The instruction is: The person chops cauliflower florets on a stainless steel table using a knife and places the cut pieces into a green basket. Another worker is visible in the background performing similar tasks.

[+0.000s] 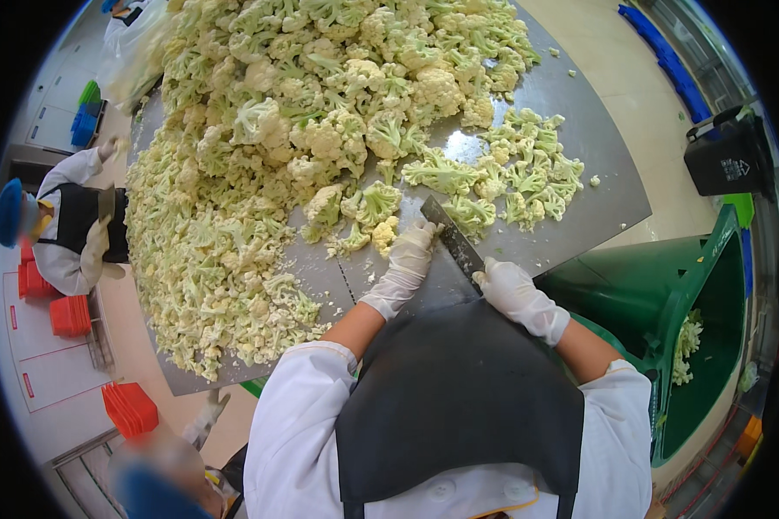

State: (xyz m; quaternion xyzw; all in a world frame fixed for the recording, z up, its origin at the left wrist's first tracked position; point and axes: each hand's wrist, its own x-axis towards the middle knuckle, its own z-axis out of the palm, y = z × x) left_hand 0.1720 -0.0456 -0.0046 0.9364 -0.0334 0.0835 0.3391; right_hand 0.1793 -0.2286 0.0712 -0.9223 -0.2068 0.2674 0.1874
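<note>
My gloved right hand [509, 289] grips the handle end of a wide-bladed knife [453, 239] over the near edge of the metal table [597, 162]. Beside the blade is my gloved left hand [408, 263], its fingers curled near the blade's upper part; whether they hold a small piece is hidden. Just beyond it lie cauliflower florets [378, 202]. A high heap of cauliflower pieces [337, 84] covers the far part of the table, and smaller cut pieces [214, 279] spread on the left. A loose group of florets [535, 172] sits to the right of the knife.
A green bin [630, 272] with leafy scraps stands against the table's right side. A black bin [730, 156] is farther right. Co-workers in white sleeves and blue caps stand at the left [71, 220] and lower left [169, 473], near red crates [130, 409].
</note>
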